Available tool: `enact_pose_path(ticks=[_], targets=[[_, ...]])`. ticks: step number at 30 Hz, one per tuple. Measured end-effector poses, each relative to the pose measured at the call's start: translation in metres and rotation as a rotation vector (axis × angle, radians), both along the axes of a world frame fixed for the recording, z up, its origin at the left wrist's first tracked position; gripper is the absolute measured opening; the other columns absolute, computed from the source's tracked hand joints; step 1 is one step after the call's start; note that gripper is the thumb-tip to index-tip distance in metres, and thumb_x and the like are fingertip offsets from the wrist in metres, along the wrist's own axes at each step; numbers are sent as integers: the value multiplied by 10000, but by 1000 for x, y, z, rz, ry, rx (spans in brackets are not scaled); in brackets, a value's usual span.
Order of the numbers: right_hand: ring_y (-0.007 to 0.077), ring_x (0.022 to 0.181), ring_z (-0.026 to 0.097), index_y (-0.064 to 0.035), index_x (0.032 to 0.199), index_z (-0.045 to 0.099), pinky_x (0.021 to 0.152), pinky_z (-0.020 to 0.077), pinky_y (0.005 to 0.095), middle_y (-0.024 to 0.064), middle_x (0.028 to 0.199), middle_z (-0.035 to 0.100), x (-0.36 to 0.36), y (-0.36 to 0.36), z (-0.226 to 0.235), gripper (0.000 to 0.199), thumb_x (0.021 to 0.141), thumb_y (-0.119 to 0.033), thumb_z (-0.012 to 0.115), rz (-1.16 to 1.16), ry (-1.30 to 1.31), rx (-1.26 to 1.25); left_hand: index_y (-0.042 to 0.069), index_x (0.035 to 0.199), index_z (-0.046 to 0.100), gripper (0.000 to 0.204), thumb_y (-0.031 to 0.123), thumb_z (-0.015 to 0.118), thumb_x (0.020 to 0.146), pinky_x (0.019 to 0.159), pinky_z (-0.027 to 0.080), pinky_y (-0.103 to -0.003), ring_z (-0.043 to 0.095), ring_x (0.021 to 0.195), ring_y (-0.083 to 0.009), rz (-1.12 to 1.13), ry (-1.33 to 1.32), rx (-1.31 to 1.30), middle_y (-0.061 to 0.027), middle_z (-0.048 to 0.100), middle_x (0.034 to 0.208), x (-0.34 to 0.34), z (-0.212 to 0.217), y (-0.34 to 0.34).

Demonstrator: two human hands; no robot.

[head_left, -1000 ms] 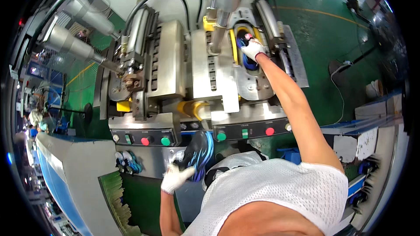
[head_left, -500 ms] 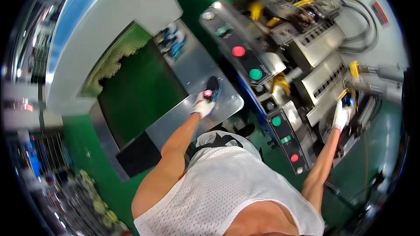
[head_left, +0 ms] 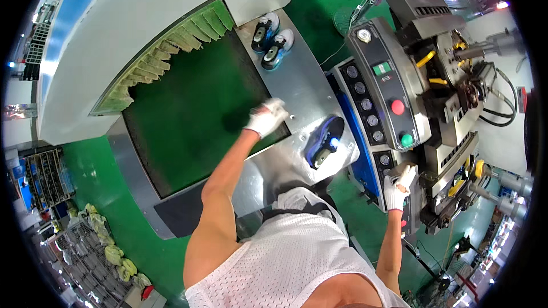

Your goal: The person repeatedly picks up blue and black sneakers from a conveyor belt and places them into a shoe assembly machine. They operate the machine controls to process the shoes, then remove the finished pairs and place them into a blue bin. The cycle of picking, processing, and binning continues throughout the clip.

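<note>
Table [head_left: 302,88], centre: smooth metal, shiny glare patches; belt [head_left: 194,108], left of centre: matt, fabric-looking; flaps [head_left: 171,54], upper left: rough, ragged cloth look; hood [head_left: 165,11], upper left: smooth, painted look; gloves [head_left: 267,118]: matt knit cloth; vest [head_left: 285,251], bottom: holed mesh cloth; red button [head_left: 398,107], right: smooth plastic look

Looks like a shoe factory: machine [head_left: 421,121] at three o'clock, belt [head_left: 188,105] at ten, shoes [head_left: 277,49] at twelve, racks [head_left: 77,255] at eight.

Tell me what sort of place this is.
Probably a shoe factory floor: there's a machine control panel, what looks like a green conveyor belt leading under a strip curtain, and a single shoe on the metal tabletop.
</note>
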State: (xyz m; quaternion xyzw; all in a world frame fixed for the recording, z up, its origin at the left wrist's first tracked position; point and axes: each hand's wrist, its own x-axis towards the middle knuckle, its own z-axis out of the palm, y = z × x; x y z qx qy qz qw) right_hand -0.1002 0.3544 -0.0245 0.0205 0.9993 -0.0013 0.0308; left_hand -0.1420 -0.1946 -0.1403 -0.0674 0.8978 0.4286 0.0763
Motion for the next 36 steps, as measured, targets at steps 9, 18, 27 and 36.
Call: enact_pose_path(ticks=[9,18,27,36], targets=[[362,1382,506,37,1581,242,1113,420,406,269,1518,470,2,-200,-66,969,869,-344,778,-71,-334,-728,5,1373,505,510,191,641,918,1015,460,-549,513,1269,-419,728,368,-785,-248,551,1348,-71,-63,-365],[301,1252,576,-20,1458,486,1077,442,386,203,1410,564,-22,-282,-97,725,819,-127,812,-301,-100,-538,98,1323,649,559,494,489,964,1110,375,-506,530,1334,-367,429,-545,-857,-179,586,1434,-158,-55,-529],[268,1151,602,0,1474,433,1020,482,353,188,1359,576,-10,-276,-109,744,831,-95,794,-224,-36,-550,164,1436,594,663,604,442,963,1230,232,-480,432,1446,-317,53,-712,-849,-112,536,1518,-144,-15,-445],[349,1265,567,-8,1431,490,1071,440,413,201,1361,579,-23,-275,-89,795,783,-334,818,-238,-213,-506,81,1117,575,575,352,864,700,884,488,-548,640,1074,-405,96,-284,-627,-187,669,1123,44,14,-179]])
